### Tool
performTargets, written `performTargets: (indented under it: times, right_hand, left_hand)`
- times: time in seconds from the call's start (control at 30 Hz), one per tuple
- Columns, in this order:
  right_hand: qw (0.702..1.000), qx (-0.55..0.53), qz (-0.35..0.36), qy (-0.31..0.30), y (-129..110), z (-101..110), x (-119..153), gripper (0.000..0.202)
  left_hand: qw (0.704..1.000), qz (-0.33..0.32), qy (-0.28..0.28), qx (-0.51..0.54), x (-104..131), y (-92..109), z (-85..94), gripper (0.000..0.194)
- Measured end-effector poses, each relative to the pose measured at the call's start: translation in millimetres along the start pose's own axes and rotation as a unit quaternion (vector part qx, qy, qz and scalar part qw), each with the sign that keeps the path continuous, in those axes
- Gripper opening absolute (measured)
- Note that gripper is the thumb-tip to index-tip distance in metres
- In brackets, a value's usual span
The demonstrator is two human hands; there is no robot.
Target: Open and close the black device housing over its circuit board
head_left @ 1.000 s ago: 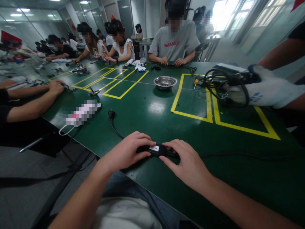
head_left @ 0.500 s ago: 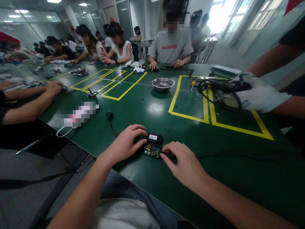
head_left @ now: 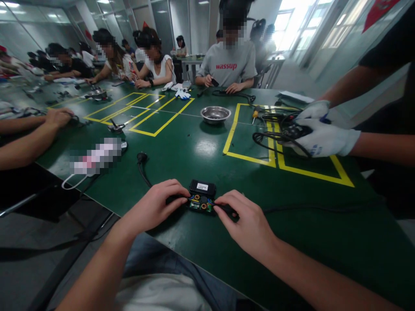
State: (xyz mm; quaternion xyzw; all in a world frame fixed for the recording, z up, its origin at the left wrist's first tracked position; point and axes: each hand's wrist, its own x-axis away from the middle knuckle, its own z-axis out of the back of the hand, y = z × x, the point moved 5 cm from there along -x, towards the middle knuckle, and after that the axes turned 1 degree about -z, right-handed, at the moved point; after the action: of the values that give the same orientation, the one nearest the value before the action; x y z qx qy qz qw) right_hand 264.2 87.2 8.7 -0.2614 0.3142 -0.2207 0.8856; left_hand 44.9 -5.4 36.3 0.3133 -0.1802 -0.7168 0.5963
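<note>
Left fingers [head_left: 181, 191] shifted off lid [head_left: 202, 187] (oblong), round coils [head_left: 204, 206]

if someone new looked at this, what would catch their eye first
Probably the exposed circuit board first, at the near side of the green table between the left hand and the right hand, with a black cover just behind. Then, farther back, the yellow tape outlines, with a metal bowl between the two groups.

- Left hand [head_left: 158, 201] and right hand [head_left: 251, 218] pinch at opposite ends of an open black box [head_left: 202, 207].
- A labelled lid [head_left: 202, 187] lies just behind.
- A metal bowl [head_left: 215, 115] sits beyond.
</note>
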Motion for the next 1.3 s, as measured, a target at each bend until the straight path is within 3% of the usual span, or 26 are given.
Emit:
performTargets:
  times: [0.3,0.6,0.77,0.97,1.1,1.3]
  right_hand:
    - [1.0,-0.014,0.0,0.006,-0.9,1.2,0.0,0.012]
    - [0.999,-0.028,-0.017,-0.009,2.8,-0.4,-0.4,0.017]
    - [0.999,-0.012,-0.024,-0.019,5.6,-2.5,-1.1,0.017]
    - [0.999,0.036,-0.016,-0.033,6.1,-5.4,-1.6,0.015]
    - [0.999,0.036,-0.017,-0.034,7.1,-5.0,-1.5,0.015]
    - [0.999,0.022,-0.009,-0.03,7.1,-3.5,-2.5,0.015]
  left_hand:
    - [1.0,0.002,0.003,0.013,-0.1,2.4,3.8,0.018]
    - [0.999,0.043,-0.004,0.008,7.1,-7.5,-6.3,0.014]
    - [1.0,0.009,0.014,-0.023,9.0,-3.9,-5.9,0.015]
    - [0.998,-0.013,-0.016,-0.055,0.9,3.7,-2.9,0.013]
    - [0.999,0.012,-0.029,-0.023,-1.0,-0.1,-5.7,0.01]
    - [0.999,0.031,-0.001,0.016,3.7,-6.1,-10.9,0.013]
